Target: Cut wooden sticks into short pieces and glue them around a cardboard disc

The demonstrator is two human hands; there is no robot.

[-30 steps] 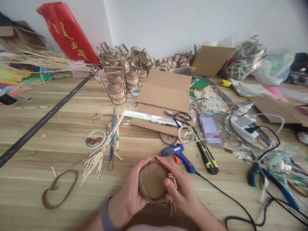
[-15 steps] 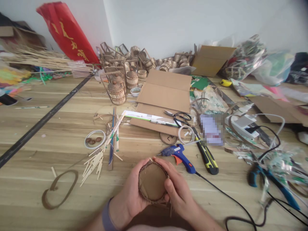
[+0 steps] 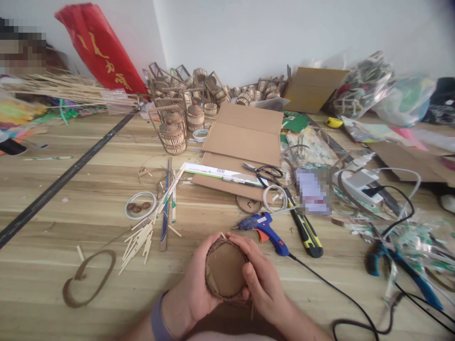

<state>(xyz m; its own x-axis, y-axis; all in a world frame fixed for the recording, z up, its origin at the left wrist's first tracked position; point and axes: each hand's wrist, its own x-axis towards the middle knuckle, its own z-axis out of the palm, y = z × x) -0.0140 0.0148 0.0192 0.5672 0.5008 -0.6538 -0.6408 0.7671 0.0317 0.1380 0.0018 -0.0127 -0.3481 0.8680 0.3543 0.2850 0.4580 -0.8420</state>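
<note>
A round cardboard piece with a raised corrugated rim (image 3: 226, 270) sits between my two hands at the bottom middle. My left hand (image 3: 197, 277) is curled around its left side and wears a bluish wristband. Around the right side wraps my right hand (image 3: 261, 274), its thumb bent near the rim. A small pale stick end shows at the top of the rim. Below, part of a brown strip is half hidden. Just beyond my right hand lies a blue glue gun (image 3: 265, 229). Short wooden sticks (image 3: 139, 244) are scattered to the left.
A coiled brown strip (image 3: 88, 279) lies at left. A yellow-black utility knife (image 3: 304, 225), scissors (image 3: 265, 174) and blue-handled pliers (image 3: 405, 270) lie ahead and right. Black cable (image 3: 330, 282) crosses the floor. Small lidded baskets (image 3: 172, 137) and cardboard sheets (image 3: 245, 132) stand or lie farther back.
The cardboard piece has tilted very slightly in my hands, its rim shifting a little. Both hands keep nearly the same place and hold; the things around them stay put.
</note>
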